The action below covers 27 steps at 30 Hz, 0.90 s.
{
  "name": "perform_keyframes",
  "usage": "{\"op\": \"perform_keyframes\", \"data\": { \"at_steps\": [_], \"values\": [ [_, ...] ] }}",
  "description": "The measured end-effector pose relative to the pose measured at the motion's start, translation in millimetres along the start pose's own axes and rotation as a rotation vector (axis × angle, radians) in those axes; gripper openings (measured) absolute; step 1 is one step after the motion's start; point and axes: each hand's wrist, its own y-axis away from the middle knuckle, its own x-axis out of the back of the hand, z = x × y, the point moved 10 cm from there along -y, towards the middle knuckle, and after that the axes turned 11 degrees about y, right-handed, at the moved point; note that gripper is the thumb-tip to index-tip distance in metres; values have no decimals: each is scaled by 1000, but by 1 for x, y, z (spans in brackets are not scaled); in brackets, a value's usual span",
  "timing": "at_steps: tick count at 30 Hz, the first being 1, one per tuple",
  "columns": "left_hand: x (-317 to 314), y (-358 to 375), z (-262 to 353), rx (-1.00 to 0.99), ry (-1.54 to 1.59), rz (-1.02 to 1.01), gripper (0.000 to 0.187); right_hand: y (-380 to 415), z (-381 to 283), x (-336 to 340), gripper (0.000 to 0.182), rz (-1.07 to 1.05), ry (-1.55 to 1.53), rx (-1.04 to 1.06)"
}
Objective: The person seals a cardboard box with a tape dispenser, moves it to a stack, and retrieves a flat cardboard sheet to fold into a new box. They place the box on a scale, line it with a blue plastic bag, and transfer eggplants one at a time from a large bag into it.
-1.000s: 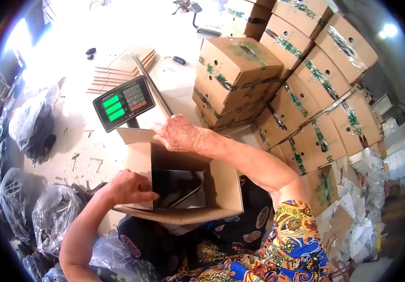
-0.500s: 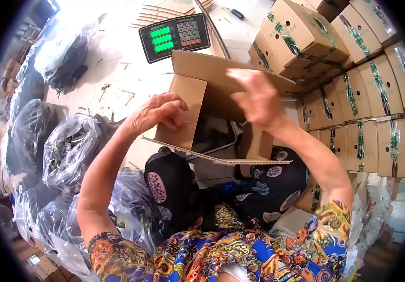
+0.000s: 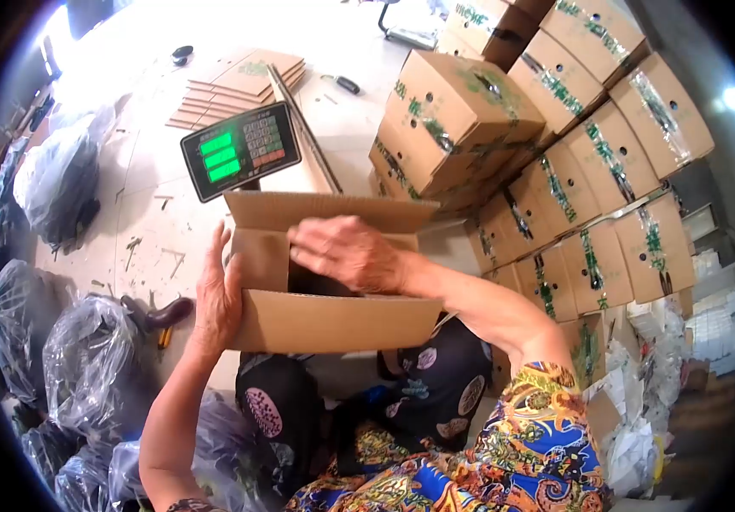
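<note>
A cardboard box (image 3: 333,326) stands in front of my knees with its top flaps raised, the near one folded outward toward me. My left hand (image 3: 216,299) lies along the box's left side, fingers stretched upward and the palm against the cardboard. Over the box's opening is my right hand (image 3: 346,252), its fingers extended and pointing left near the inner left flap. Nothing shows in either hand. The box's inside is mostly hidden by my right hand and the near flap. Just behind the box sits a scale display (image 3: 239,151) with green lit panels.
Taped cardboard boxes (image 3: 461,111) are stacked on the right. Flat cardboard sheets (image 3: 235,81) lie behind the scale, near a dark-handled tool (image 3: 346,84). Filled plastic bags (image 3: 94,363) line the left, beside a dark eggplant (image 3: 169,313) on the floor.
The view has shifted, so the box appears lower and further left. My left hand has gone from the left flap to the box's outer side. My right hand has moved left over the opening.
</note>
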Motion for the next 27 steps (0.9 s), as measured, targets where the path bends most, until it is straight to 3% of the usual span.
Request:
{"op": "perform_keyframes", "data": {
  "at_steps": [2, 3, 6, 7, 8, 10, 12, 15, 18, 20, 22, 25, 26, 27],
  "values": [
    [-12, -1, -34, 92, -45, -35, 53, -3, 40, 38, 44, 14, 323, -148],
    [-14, -2, -38, 102, -24, -48, 52, -14, 64, 68, 38, 37, 332, -345],
    [-16, -3, -46, 123, 2, -81, 48, 40, 90, 5, 40, -601, -15, -733],
    [-14, -4, -50, 125, -17, -72, 46, 35, 78, 11, 42, -499, -84, -678],
    [-9, 2, -55, 154, -40, -58, 44, 42, 63, 3, 43, -777, -102, -661],
    [12, 7, -46, 147, -59, 103, 41, 47, 30, 16, 54, -414, -282, -498],
    [11, 7, -50, 162, -22, 108, 40, 66, 11, 3, 59, -450, -152, -403],
    [6, 8, -67, 342, 563, 187, 41, 76, 5, -9, 64, -491, -84, -310],
    [7, -25, -51, 391, 528, 40, 47, 70, 3, -7, 64, -489, -45, -279],
    [-18, -44, -52, 323, 391, -179, 53, 68, 2, -9, 64, -479, -49, -276],
    [-31, -40, -43, 151, -73, -218, 42, 64, 6, -2, 63, -411, -106, -312],
    [-22, -50, -49, 28, -116, -138, 34, 72, 24, 9, 58, -207, -178, -498],
    [-20, -50, -45, 80, -85, -161, 29, 80, 40, 16, 49, -103, -178, -601],
    [-18, -48, -31, -111, -249, -195, 25, 98, 58, 14, 44, -31, -154, -734]
  ]
}}
